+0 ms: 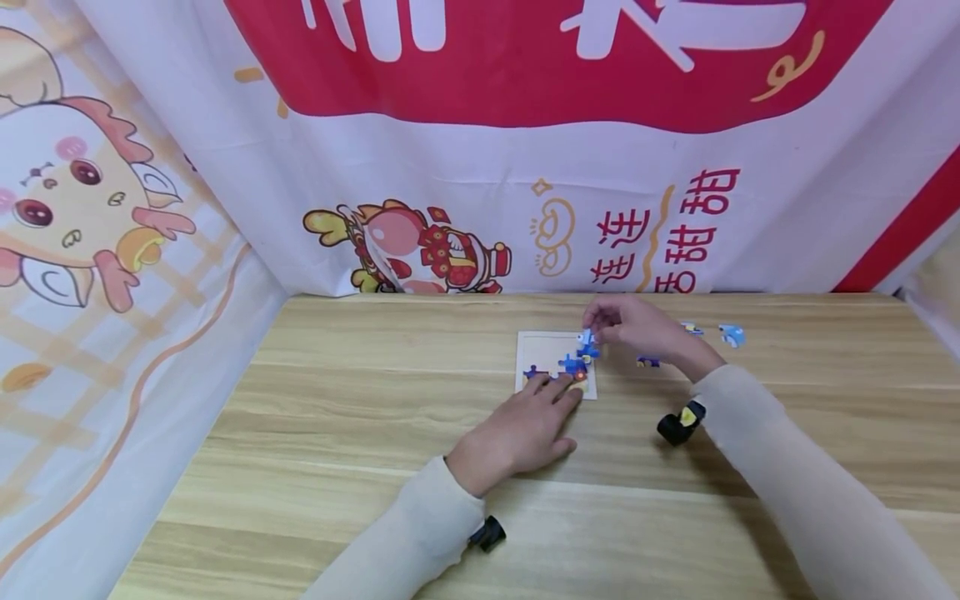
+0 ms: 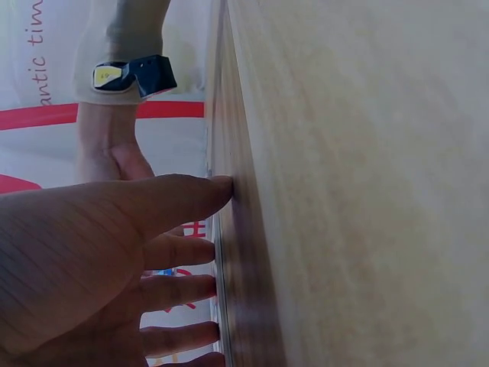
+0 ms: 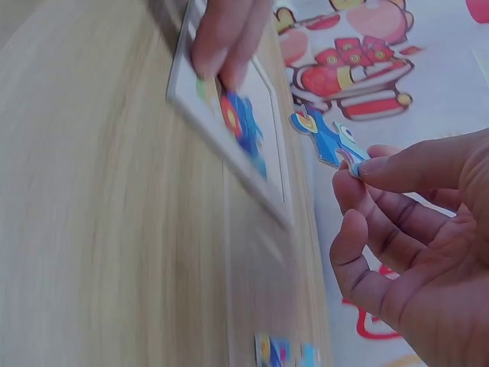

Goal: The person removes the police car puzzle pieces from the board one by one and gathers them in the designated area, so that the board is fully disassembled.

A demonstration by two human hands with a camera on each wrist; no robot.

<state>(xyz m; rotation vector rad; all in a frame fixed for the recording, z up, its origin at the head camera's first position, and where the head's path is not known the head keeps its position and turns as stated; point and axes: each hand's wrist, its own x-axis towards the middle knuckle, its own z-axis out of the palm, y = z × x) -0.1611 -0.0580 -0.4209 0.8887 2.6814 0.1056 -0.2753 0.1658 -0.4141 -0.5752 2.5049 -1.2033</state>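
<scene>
My right hand [image 1: 630, 325] pinches a blue jigsaw puzzle piece [image 3: 330, 141] between thumb and forefinger, raised over the right side of a white puzzle tray [image 1: 528, 350]. In the right wrist view the piece shows a pale blue part and an orange-yellow patch. My left hand [image 1: 525, 425] lies with fingers extended, its fingertips on the near part of the tray. Fitted pieces [image 1: 573, 367] in blue, red and yellow show just beyond those fingertips; the hand hides part of the tray. In the left wrist view the thumb [image 2: 183, 200] and fingers reach down toward the tabletop.
Several loose puzzle pieces lie right of the tray, among them a dark blue one [image 1: 648, 362] and a light blue one [image 1: 732, 335]. A printed cloth [image 1: 450, 158] hangs along the table's back edge. Each sleeve carries a black wrist device [image 1: 681, 423].
</scene>
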